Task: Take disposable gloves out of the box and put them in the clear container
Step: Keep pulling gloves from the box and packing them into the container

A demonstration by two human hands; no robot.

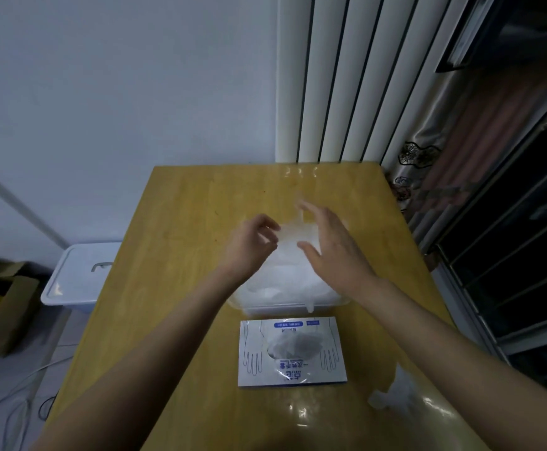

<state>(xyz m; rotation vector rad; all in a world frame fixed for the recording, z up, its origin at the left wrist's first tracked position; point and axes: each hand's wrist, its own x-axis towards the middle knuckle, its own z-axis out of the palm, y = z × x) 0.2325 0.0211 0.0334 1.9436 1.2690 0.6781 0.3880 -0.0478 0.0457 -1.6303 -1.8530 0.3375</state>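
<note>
One yellow wooden table [200, 206] fills the middle of the frame. Its top is smooth and glossy, its edges are straight and its far corners squared. Open wood is left along its left side and far end. A white ribbed panel [347, 76] of vertical slats is seen at the upper right, behind the table's far edge. At the left, below the table's edge, a white plastic bin [77, 275] with a rounded lid and a handle is set on the floor.

At the table's centre the clear container [282, 308] is placed. It is rectangular and made of frosted plastic with a rounded rim, and pale film is piled inside it. Just below it in the frame lies the flat white and blue cardboard box [293, 374], printed with hand outlines. More film is visible through its oval opening. A crumpled piece of thin film [396, 398] lies at the lower right, near the table's right edge.

A translucent glove [293, 237] is held above the container's far half, between the two hands. Its left edge is pinched by the curled fingers of the left hand [252, 245]. The right hand [334, 252] is spread wide with straight fingers at the glove's right side. Whether it touches the film cannot be told because of blur.
</note>
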